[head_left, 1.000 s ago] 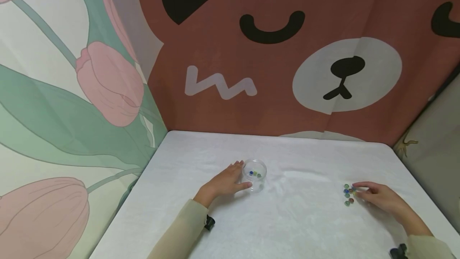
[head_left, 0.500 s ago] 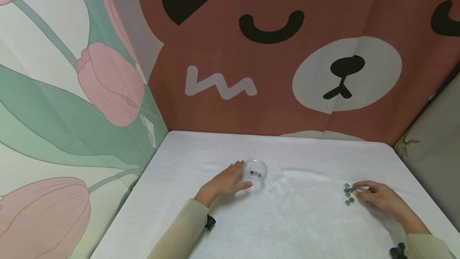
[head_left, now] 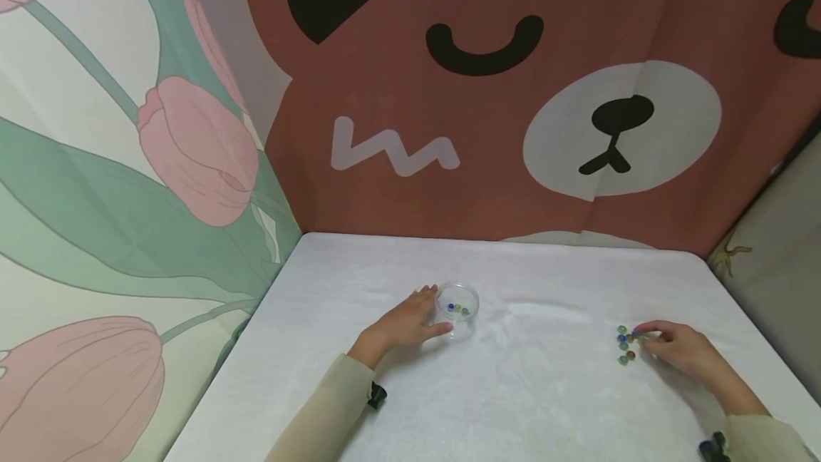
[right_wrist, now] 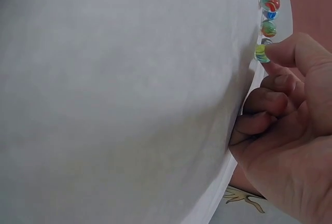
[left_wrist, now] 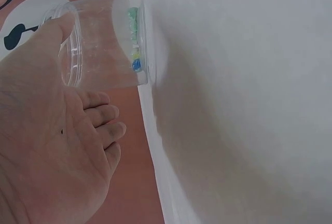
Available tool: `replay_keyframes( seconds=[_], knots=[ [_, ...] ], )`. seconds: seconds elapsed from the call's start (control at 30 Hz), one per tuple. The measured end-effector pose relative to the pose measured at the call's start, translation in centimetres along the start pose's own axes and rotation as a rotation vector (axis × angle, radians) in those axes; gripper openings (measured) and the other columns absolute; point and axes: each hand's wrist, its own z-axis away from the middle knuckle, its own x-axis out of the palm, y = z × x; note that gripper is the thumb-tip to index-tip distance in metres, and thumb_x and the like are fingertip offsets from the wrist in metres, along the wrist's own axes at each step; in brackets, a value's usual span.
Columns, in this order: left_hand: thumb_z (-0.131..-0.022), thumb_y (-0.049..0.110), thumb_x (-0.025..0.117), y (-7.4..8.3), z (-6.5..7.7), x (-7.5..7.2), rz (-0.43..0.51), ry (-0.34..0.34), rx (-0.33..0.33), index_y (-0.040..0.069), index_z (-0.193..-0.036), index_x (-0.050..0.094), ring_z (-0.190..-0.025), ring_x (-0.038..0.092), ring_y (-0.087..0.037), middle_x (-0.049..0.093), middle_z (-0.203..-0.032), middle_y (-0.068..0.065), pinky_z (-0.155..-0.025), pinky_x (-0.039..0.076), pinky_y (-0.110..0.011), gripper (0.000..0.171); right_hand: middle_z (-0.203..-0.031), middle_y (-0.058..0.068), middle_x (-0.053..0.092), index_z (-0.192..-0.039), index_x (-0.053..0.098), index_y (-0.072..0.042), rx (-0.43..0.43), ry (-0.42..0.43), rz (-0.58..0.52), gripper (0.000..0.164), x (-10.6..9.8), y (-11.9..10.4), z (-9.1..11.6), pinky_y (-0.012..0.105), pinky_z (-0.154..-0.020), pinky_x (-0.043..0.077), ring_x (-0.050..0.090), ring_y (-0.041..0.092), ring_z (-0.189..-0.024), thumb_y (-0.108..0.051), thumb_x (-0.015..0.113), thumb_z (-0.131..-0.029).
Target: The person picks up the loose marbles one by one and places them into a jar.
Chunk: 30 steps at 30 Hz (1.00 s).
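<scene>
A clear jar stands on the white table, with several blue, yellow and green marbles at its bottom. My left hand rests against the jar's left side. Its thumb reaches across the front near the rim, and its fingers are loosely extended. Far to the right, my right hand is beside a cluster of loose marbles. In the right wrist view, thumb and index finger pinch a yellow-green marble, partly covered by the thumb. The other fingers are curled close to the tablecloth.
A white cloth with slight wrinkles covers the table. Behind the table hangs a brown backdrop with a bear print. A tulip-print curtain borders the left side, and a beige-grey one the right.
The head view has shifted very slightly. My left hand stays at the jar, and my right hand stays at the marble cluster with barely any movement.
</scene>
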Motion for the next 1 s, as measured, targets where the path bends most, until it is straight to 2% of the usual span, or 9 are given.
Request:
replay_keyframes(
  seconds=[0.33, 0.6, 0.73, 0.87, 1.0],
  knots=[
    [-0.096, 0.072, 0.044, 0.0, -0.3, 0.0, -0.010, -0.003, 0.002, 0.008, -0.163, 0.016, -0.157, 0.012, -0.020, 0.016, -0.169, -0.005, -0.128, 0.014, -0.038, 0.096, -0.085, 0.008, 0.055, -0.120, 0.063, 0.010, 0.029, 0.037, 0.040, 0.039, -0.3, -0.3, 0.3, 0.031, -0.060, 0.040, 0.048, 0.022, -0.077, -0.016, 0.067, -0.091],
    [-0.096, 0.072, 0.044, -0.1, -0.4, 0.1, -0.016, -0.008, 0.003, 0.009, -0.163, 0.015, -0.157, 0.011, -0.019, 0.016, -0.170, -0.004, -0.128, 0.013, -0.037, 0.096, -0.094, 0.017, 0.062, -0.117, 0.065, 0.009, 0.040, 0.035, 0.036, 0.040, -0.6, -0.2, 0.4, 0.031, -0.064, 0.041, 0.052, 0.027, -0.086, -0.021, 0.069, -0.093],
    [-0.096, 0.072, 0.044, -0.1, -0.3, 0.1, -0.024, -0.009, 0.004, 0.009, -0.163, 0.016, -0.157, 0.011, -0.019, 0.016, -0.170, -0.005, -0.128, 0.014, -0.038, 0.096, -0.089, 0.012, 0.063, -0.116, 0.065, 0.010, 0.000, 0.052, 0.039, 0.041, -0.7, -0.2, 0.8, 0.031, -0.063, 0.040, 0.052, 0.023, -0.081, -0.024, 0.068, -0.095],
    [-0.097, 0.071, 0.045, -0.1, -0.3, 0.0, -0.016, -0.008, 0.005, 0.008, -0.163, 0.017, -0.157, 0.012, -0.020, 0.016, -0.169, -0.006, -0.128, 0.014, -0.039, 0.095, -0.081, 0.006, 0.058, -0.114, 0.066, 0.010, -0.059, 0.097, 0.037, 0.042, -0.9, -0.6, 1.2, 0.031, -0.060, 0.037, 0.048, 0.019, -0.075, -0.028, 0.066, -0.096],
    [-0.097, 0.070, 0.045, -0.1, -0.2, -0.1, -0.008, -0.010, 0.007, 0.008, -0.163, 0.017, -0.157, 0.011, -0.020, 0.016, -0.170, -0.006, -0.128, 0.013, -0.038, 0.095, -0.078, 0.003, 0.050, -0.115, 0.066, 0.009, -0.054, 0.117, 0.025, 0.043, -0.9, -1.4, 1.5, 0.030, -0.057, 0.034, 0.044, 0.019, -0.073, -0.029, 0.065, -0.096]
  ],
)
